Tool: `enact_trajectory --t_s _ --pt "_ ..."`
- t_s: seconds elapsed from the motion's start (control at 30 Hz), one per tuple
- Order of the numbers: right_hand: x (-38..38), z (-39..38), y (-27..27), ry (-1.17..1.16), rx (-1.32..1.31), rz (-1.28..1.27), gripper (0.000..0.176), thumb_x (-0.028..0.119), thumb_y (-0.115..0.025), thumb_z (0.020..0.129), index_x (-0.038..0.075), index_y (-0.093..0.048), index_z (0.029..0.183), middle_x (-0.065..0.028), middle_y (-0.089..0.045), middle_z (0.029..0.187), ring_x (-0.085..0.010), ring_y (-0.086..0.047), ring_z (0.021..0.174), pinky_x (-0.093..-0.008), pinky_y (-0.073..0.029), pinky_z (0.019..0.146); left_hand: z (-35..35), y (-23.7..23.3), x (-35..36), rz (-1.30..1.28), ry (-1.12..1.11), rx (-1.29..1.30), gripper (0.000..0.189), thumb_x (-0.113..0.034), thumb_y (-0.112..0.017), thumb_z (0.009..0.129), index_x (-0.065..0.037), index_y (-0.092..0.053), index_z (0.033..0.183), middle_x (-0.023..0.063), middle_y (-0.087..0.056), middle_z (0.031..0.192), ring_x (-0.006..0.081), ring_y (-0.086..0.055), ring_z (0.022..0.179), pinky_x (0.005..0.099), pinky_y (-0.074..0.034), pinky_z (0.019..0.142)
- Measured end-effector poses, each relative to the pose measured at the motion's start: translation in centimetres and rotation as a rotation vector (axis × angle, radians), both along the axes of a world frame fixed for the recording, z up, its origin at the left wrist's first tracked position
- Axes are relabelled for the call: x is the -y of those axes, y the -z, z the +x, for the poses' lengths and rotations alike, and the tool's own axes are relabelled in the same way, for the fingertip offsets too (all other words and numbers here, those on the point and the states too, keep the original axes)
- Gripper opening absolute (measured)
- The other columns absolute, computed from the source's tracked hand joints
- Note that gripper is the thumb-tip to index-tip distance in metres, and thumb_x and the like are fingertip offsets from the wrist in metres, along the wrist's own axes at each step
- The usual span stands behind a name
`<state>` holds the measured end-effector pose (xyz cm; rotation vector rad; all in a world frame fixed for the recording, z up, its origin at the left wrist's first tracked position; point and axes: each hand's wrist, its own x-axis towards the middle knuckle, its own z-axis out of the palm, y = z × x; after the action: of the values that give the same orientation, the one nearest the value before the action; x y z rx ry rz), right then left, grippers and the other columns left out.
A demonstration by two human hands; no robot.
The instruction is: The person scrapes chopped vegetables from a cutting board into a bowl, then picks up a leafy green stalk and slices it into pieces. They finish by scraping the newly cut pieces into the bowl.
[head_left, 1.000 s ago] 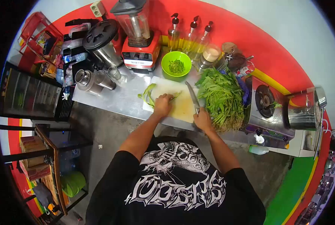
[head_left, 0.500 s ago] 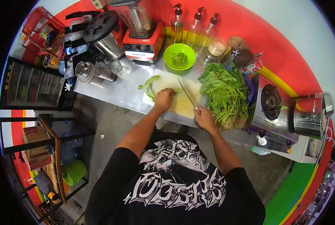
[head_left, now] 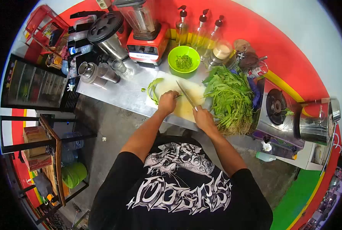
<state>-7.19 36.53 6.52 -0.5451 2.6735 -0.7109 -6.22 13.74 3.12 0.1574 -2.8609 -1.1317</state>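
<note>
My right hand (head_left: 204,118) is wrapped round the handle of a kitchen knife (head_left: 185,94), its blade slanting up and left over the white cutting board (head_left: 196,89). Close to the blade, my left hand (head_left: 168,102) is closed with its fingertips down on the board, pinching a piece of green vegetable (head_left: 179,96) of which only a small end shows. Curved green strips (head_left: 153,89) lie on the board's left side, beyond my left hand. A bright green bowl (head_left: 172,69) of chopped greens stands behind the board.
A big heap of leafy greens with roots (head_left: 230,99) lies right of the board, beside a gas stove (head_left: 274,120) with a steel pot (head_left: 313,126). A red blender (head_left: 144,48), steel shakers (head_left: 89,73) and pump bottles (head_left: 181,32) line the back of the steel counter (head_left: 113,94).
My right hand has moved left and slightly up, bringing the knife blade nearer my left fingers. Less of the green piece sticks out from my left hand, which has barely moved.
</note>
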Motion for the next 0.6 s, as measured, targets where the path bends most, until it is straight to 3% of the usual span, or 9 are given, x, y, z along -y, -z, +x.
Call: enact_trajectory --t_s 0.07,0.6 --pt "0.3 -0.1 -0.2 -0.023 0.054 0.142 0.036 0.031 -0.049 0.104 -0.003 -0.058 0.108 -0.0316 -0.069 0.086 -0.0514 -0.067 0.081 -0.0584 -0.053 0.076 0.0 0.1 -0.1 -0.033 -0.022 0.030 0.032 0.003 -0.059 0.078 -0.009 -0.073 0.105 0.0155 -0.072 0.101 0.0360 -0.069 0.094 0.0453 -0.055 0.085" --pt "2.4 -1.5 2.6 -0.073 0.041 0.161 0.034 0.028 -0.046 0.105 -0.004 -0.054 0.111 -0.0277 -0.071 0.089 -0.0478 -0.070 0.084 -0.0547 -0.056 0.077 0.1 0.7 -0.2 -0.037 -0.025 -0.027 0.028 0.001 -0.062 0.080 -0.008 -0.071 0.104 0.0179 -0.070 0.101 0.0389 -0.067 0.097 0.0483 -0.054 0.087"
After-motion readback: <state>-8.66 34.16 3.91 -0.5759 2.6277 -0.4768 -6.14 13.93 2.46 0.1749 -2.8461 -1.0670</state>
